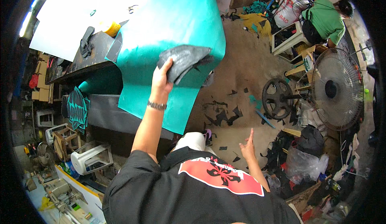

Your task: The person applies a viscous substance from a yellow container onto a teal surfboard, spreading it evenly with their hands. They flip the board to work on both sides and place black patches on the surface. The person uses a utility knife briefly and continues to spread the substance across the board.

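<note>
My left hand (164, 78), with a watch on its wrist, is closed on a bundle of dark grey-black cut sheet pieces (185, 60). The thumb lies on top of them; the other fingers are hidden. The bundle is held over a large teal sheet (173, 31) that drapes over the table's edge. Empty and apart from everything, my right hand (247, 146) hangs over the floor with its index finger stretched out. On the dark tabletop (98, 49) left of the sheet lie a black strapped item (86, 42) and a yellow roundish item (111, 29).
Dark scraps (225, 117) litter the floor. At the right stand a pedestal fan (333, 89) and piled bags (307, 163). A person in green (327, 21) bends near a white stool (289, 39). Another white stool (90, 157) and a sewing machine (60, 190) are at the lower left.
</note>
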`<act>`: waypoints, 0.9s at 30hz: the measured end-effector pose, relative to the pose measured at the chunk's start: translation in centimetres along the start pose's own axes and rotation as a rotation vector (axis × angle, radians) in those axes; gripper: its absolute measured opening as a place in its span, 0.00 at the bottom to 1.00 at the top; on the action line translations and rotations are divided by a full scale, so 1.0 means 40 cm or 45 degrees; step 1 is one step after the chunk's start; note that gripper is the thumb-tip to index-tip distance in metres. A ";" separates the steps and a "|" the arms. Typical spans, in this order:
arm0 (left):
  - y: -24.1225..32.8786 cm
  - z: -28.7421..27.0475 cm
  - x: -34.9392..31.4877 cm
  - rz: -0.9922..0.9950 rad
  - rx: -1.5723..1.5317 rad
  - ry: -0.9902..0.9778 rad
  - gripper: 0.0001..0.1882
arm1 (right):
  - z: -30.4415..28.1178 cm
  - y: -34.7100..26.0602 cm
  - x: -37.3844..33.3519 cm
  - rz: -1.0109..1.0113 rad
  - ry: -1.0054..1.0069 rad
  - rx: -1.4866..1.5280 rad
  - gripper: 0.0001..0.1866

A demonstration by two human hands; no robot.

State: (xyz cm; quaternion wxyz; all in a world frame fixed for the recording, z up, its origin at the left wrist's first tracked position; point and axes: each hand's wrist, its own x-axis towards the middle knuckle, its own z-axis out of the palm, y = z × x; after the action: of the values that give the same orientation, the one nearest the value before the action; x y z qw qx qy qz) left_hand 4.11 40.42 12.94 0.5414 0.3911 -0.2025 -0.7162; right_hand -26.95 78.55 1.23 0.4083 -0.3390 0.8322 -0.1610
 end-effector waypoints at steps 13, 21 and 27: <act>0.154 -0.181 0.470 0.456 0.251 0.102 0.24 | -0.138 -0.232 0.369 -0.212 -0.081 -0.202 0.57; 0.102 -0.194 0.472 1.258 2.160 1.103 0.36 | -0.225 -0.553 0.595 -0.686 0.059 -0.248 0.49; 0.137 -0.177 0.441 0.896 2.524 0.625 0.16 | -0.199 -0.840 0.689 -0.949 -0.179 -0.058 0.44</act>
State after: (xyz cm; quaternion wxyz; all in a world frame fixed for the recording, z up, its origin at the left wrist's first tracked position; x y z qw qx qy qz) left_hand 11.11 23.07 6.48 0.1849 0.7079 -0.6790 0.0603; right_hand -30.74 35.16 8.72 0.3701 -0.6376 0.6251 -0.2563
